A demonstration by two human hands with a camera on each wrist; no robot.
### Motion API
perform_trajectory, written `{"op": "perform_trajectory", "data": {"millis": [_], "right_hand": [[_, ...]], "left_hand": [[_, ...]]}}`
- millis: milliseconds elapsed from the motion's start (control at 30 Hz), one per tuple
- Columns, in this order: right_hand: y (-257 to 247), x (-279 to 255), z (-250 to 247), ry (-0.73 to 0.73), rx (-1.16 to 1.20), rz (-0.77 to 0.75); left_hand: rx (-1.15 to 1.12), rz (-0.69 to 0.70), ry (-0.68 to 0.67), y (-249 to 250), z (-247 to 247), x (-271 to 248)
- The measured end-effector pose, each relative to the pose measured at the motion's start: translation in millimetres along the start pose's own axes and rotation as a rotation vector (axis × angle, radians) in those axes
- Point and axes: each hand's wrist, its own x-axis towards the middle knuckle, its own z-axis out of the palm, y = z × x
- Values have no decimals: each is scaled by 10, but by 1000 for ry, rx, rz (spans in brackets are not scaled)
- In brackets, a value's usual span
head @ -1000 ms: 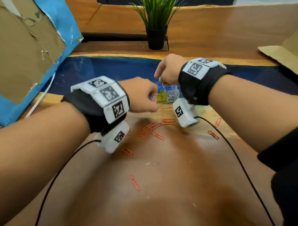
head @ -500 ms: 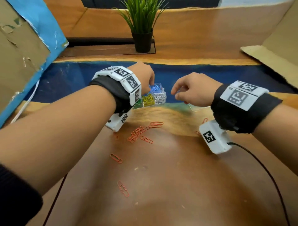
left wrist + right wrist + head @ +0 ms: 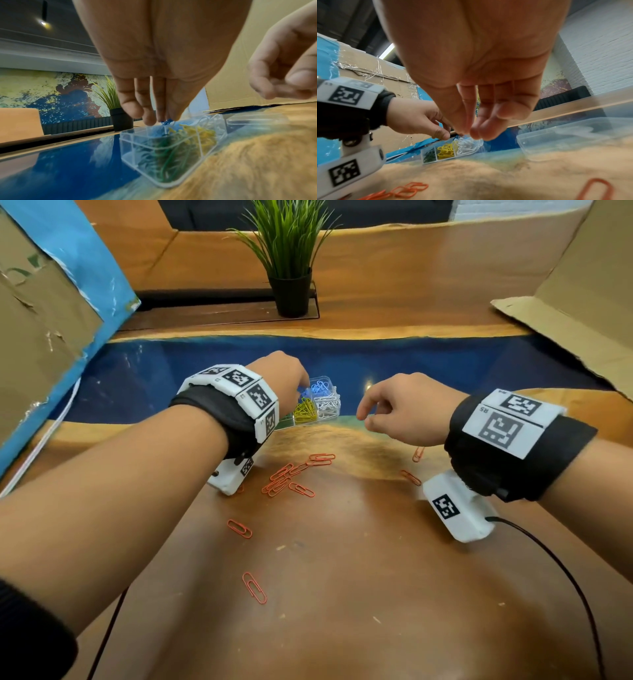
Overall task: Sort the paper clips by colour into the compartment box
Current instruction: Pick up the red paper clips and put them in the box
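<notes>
Left hand now seemingly pinches a blue clip over the box.

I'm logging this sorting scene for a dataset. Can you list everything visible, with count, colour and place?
compartment box: one, clear, on the blue strip; holds green, yellow, white, blue clips
loose clips: about ten, orange, scattered on the brown table
dark blue clip: one, pinched above the box
lid: one, clear, right of the box
potted plant: one, green, black pot, behind
left hand: over the box, pinches the clip
right hand: beside the box, apparently empty
</notes>
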Motion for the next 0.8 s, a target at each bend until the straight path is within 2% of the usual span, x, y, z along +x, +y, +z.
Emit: {"op": "perform_trajectory", "data": {"millis": [200,333,467,600,667,800], "right_hand": [[58,-96,28,-12,-28,13],[82,-120,7,-1,-33,27],[111,-149,-35,3,-38,34],[228,-165,-81,6,-126,65],[278,-162,-84,-17,-171,72],[335,-161,-15,-165,-260,41]], "left_hand": [[-98,10,66,-19,-2,-81],[-71,27,25,-23,27,-130],[-126,25,60,-28,-19,-189],[-174,80,93,-40,-20,-315],[-179,114,66,-18,15,-407],[-120,155,-103,100,104,-545]]}}
